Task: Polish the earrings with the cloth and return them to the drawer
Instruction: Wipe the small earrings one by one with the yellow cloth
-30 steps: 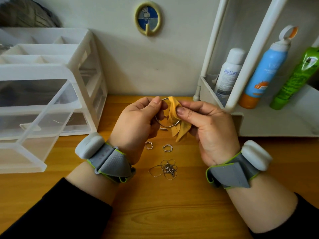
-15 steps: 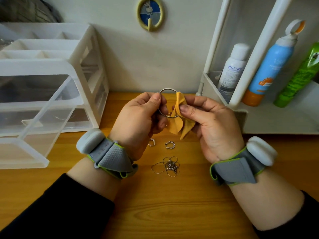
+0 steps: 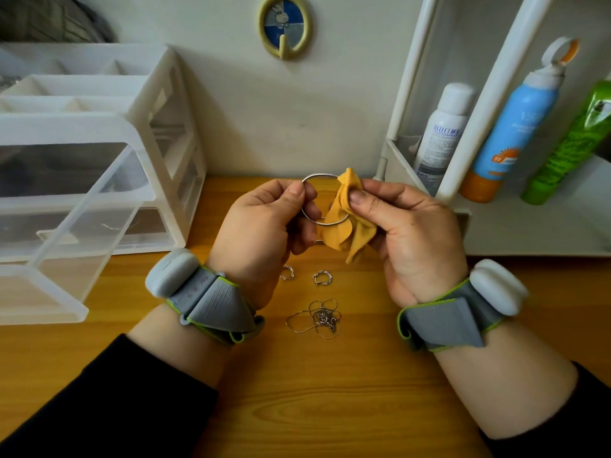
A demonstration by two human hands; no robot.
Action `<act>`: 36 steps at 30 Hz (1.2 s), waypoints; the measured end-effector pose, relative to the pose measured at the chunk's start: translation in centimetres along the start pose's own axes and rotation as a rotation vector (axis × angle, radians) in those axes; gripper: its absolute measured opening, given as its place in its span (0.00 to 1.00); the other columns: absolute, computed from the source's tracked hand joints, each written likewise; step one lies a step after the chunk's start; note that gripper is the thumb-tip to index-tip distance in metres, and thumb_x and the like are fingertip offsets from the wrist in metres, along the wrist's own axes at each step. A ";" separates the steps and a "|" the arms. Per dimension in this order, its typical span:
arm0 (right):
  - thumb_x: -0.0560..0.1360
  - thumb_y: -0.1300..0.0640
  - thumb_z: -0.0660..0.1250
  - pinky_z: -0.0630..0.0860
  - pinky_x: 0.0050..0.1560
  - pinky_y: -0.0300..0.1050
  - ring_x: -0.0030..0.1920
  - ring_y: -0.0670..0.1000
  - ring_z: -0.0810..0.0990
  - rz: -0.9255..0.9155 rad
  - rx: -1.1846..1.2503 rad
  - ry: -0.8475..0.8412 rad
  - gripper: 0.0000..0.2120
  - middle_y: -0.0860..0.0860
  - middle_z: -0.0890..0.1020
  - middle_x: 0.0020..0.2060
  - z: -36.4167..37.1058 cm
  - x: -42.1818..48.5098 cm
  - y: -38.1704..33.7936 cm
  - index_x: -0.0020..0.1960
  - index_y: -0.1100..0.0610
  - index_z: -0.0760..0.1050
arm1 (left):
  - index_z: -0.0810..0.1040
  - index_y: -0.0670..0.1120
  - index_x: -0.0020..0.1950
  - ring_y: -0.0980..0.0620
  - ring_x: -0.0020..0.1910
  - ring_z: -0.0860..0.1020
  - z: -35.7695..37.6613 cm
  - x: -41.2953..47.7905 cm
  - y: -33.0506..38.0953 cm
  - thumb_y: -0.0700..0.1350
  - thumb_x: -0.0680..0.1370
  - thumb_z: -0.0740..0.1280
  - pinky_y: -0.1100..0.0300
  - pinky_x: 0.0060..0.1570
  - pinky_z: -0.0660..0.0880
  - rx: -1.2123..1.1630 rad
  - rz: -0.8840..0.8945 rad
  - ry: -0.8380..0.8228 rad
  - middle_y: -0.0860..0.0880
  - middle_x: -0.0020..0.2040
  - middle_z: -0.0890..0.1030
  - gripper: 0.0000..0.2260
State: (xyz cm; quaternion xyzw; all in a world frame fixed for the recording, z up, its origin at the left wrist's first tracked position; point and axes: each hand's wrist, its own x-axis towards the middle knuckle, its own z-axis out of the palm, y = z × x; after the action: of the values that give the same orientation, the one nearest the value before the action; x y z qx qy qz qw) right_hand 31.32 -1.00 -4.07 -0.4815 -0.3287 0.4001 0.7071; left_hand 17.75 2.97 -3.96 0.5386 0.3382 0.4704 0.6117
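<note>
My left hand (image 3: 264, 223) pinches the left side of a large silver hoop earring (image 3: 319, 175), held upright above the wooden desk. My right hand (image 3: 406, 236) pinches a yellow polishing cloth (image 3: 344, 226) folded around the hoop's right side. Two small silver earrings (image 3: 322, 278) (image 3: 287, 272) lie on the desk just below my hands. To the left, a clear plastic drawer (image 3: 59, 233) is pulled out of its white drawer unit (image 3: 155, 127).
A tangled silver chain necklace (image 3: 319, 320) lies between my wrists. A white shelf rack (image 3: 529, 226) at the right holds a white bottle (image 3: 441, 133), a blue spray can (image 3: 515, 127) and a green bottle (image 3: 575, 140). A yellow wall hook (image 3: 285, 26) hangs above.
The cloth has slid up along the right side of the hoop, from its lower part toward the top. The left hand keeps its grip.
</note>
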 end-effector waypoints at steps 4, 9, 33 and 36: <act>0.69 0.65 0.70 0.78 0.44 0.49 0.40 0.54 0.83 0.040 0.012 -0.060 0.07 0.57 0.85 0.40 0.4 -0.5 0.3 0.45 0.57 0.82 | 0.72 0.41 0.43 0.52 0.25 0.72 0.0 0.1 0.1 0.39 0.82 0.53 0.62 0.25 0.65 -0.131 -0.012 -0.014 0.44 0.34 0.76 0.12; 0.69 0.67 0.70 0.79 0.42 0.47 0.40 0.54 0.83 0.042 0.007 -0.040 0.07 0.58 0.85 0.40 0.2 -0.3 0.3 0.47 0.60 0.81 | 0.76 0.40 0.46 0.52 0.27 0.71 -0.2 0.1 0.0 0.41 0.82 0.54 0.61 0.26 0.64 -0.033 -0.007 -0.024 0.45 0.36 0.78 0.13; 0.67 0.67 0.74 0.80 0.43 0.42 0.42 0.51 0.85 -0.165 -0.179 -0.041 0.09 0.52 0.86 0.38 0.1 -0.3 0.4 0.42 0.54 0.82 | 0.81 0.46 0.42 0.56 0.27 0.65 -0.7 0.2 0.1 0.46 0.80 0.61 0.62 0.28 0.60 0.141 0.065 0.023 0.49 0.34 0.75 0.11; 0.67 0.68 0.73 0.79 0.42 0.41 0.40 0.50 0.85 -0.126 -0.122 -0.043 0.09 0.51 0.85 0.37 0.1 -0.3 0.4 0.42 0.55 0.81 | 0.79 0.46 0.41 0.55 0.27 0.64 -0.5 0.1 0.2 0.44 0.80 0.60 0.61 0.29 0.59 0.077 0.030 0.006 0.50 0.32 0.73 0.11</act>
State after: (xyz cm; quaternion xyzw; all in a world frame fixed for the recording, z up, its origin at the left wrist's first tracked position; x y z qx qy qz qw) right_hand 31.00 -1.15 -4.44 -0.4934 -0.3970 0.3441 0.6931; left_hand 17.31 3.22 -3.79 0.5654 0.3498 0.4679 0.5822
